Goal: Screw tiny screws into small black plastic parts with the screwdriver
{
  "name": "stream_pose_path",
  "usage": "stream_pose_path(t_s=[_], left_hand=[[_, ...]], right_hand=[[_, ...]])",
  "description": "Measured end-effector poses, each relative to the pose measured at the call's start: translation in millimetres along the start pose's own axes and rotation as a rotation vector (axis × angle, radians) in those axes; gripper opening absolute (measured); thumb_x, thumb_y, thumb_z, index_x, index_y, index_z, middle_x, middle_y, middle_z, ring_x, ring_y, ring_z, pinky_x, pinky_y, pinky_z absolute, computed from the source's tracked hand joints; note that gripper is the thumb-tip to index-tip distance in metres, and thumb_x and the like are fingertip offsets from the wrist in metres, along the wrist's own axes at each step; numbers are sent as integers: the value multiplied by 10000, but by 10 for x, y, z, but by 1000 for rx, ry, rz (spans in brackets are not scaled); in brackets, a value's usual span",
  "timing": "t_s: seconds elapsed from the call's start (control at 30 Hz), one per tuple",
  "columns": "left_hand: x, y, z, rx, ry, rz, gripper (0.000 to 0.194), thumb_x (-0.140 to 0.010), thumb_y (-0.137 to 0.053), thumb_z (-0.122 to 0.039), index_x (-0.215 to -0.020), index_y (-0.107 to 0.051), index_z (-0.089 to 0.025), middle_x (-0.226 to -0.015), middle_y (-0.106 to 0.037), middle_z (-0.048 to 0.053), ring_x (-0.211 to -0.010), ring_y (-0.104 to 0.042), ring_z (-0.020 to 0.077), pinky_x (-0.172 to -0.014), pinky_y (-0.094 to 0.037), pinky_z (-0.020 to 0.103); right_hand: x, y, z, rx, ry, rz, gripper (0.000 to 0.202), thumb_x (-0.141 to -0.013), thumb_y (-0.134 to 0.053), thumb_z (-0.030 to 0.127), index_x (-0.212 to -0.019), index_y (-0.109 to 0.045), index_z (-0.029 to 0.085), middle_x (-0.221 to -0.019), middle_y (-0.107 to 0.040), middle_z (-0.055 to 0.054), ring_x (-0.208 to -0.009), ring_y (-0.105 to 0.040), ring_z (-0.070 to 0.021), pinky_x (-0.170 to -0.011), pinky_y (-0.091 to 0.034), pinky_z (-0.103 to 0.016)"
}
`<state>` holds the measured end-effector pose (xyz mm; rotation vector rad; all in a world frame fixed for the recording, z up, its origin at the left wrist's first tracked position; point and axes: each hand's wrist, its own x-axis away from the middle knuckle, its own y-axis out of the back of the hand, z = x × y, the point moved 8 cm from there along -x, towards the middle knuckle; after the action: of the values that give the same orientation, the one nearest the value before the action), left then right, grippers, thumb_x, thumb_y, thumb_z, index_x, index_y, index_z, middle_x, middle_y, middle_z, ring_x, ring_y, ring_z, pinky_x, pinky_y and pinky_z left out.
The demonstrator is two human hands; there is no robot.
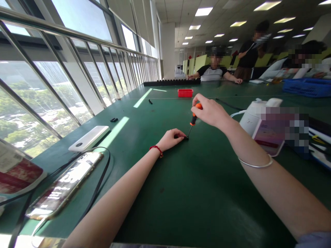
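Note:
My right hand (204,108) grips the orange and black handle of a screwdriver (193,119) from above. Its thin metal shaft slants down and its tip meets a small black part (186,138) on the green table (165,179). With closed fingertips, my left hand (172,138) pinches that black part against the tabletop, so much of it is hidden. A red bracelet is on my left wrist, a silver bangle on my right forearm.
A red bin (185,93) and a long black rack (172,82) lie ahead. At left are a white power bank (89,138), a phone (66,184) and cables. A white device (252,115) and pink-screened phone (271,134) stand right. People are beyond, near a blue basket (306,87).

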<state>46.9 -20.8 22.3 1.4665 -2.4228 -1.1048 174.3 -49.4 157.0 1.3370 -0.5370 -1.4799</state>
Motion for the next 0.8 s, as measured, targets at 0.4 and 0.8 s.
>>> stream_pose_path(t_s=[0.4, 0.8], left_hand=[[-12, -16, 32, -26, -8, -15, 175, -842, -553, -192, -889, -707, -124, -947, -686, 67, -832, -637, 157, -801, -507, 268], [-9, -26, 23, -30, -48, -21, 165, -836, -539, -165, -876, -695, -129, -924, -670, 64, -805, -621, 147, -773, -508, 262]], right_hand=[[-7, -20, -37, 4, -15, 26, 185, -794, -482, 399, -852, -546, 236, -702, -607, -4, -573, -475, -151, -547, -284, -276], [-28, -42, -127, 18, -49, 105, 291, -824, -431, 501, -809, -551, 236, -719, -606, -25, -606, -489, -166, -553, -313, -293]])
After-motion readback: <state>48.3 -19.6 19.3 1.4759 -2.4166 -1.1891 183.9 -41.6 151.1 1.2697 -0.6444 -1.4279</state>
